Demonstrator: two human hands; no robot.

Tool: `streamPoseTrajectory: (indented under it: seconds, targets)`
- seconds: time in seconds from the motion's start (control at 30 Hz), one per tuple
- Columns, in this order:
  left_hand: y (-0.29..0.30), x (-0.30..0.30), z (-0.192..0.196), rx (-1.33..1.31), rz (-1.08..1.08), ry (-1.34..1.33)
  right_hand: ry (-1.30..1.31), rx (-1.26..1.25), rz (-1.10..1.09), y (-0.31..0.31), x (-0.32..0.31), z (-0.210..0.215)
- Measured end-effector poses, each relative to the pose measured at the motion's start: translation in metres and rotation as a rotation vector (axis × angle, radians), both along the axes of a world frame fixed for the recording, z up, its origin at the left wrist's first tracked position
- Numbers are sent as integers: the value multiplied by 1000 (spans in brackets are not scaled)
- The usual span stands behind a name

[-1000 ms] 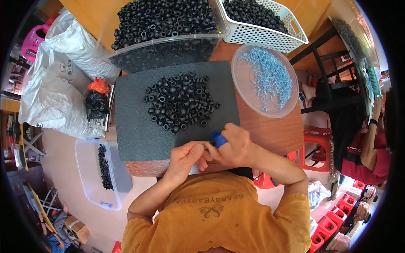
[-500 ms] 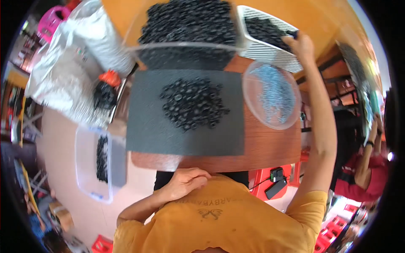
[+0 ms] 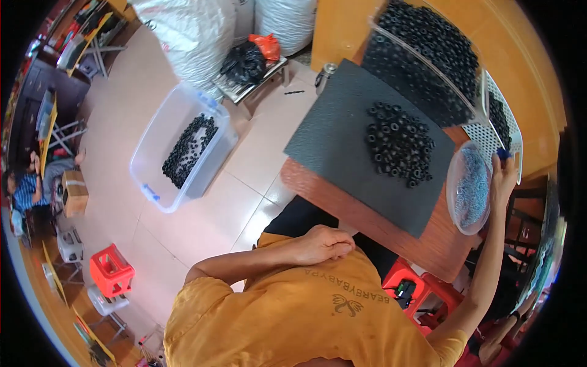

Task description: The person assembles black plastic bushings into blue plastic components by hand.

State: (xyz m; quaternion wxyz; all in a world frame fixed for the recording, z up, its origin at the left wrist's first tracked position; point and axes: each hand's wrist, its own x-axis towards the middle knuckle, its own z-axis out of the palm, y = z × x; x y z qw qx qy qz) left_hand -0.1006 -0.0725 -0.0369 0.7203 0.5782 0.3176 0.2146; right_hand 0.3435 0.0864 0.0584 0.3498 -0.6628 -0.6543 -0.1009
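My left hand (image 3: 327,246) rests against my shirt just off the table's near edge. Its fingers are curled in, and I see nothing in them. On the far right, my right hand (image 3: 504,175) is closed on a small dark blue thing (image 3: 503,153), whose kind I cannot make out. That hand is at the end of a white slotted basket (image 3: 515,138) holding black pieces (image 3: 498,119). Beside it lies an oval clear dish (image 3: 453,194) of tiny light blue bits (image 3: 472,186). A heap of black rings (image 3: 398,144) sits on a dark grey mat (image 3: 342,147).
A large clear bin (image 3: 422,70) full of black rings stands behind the mat. On the floor to the left are a clear tub (image 3: 143,150) with black rings and a red stool (image 3: 112,270). White sacks (image 3: 189,43) stand farther back, near a low stand with bags (image 3: 244,64).
The view has turned left, so the table now appears farther right and more floor shows. My right hand stays by the basket. My left hand's fingers are curled tighter.
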Motion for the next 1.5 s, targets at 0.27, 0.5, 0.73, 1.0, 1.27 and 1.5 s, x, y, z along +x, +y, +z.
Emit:
streamPoseTrajectory:
  seconds: [0.27, 0.5, 0.73, 1.0, 1.27, 1.5]
  targets:
    - [-16, -16, -6, 72, 77, -123, -151, -193, 205, -16, -107, 19]
    - [-32, -29, -9, 93, 120, -128, -422, -168, 452, -32, -186, 35]
    - [-37, -31, -7, 143, 123, -75, -492, -218, 571, -59, -198, 27]
    - [-43, -33, -2, 201, 104, 54, -302, -177, 477, -83, -156, 12]
    - [-58, -26, 8, 258, 111, 102, -97, -145, 421, -117, -126, -6]
    - [-33, -20, 41, 275, 90, 105, 52, -116, 311, -145, -102, -7]
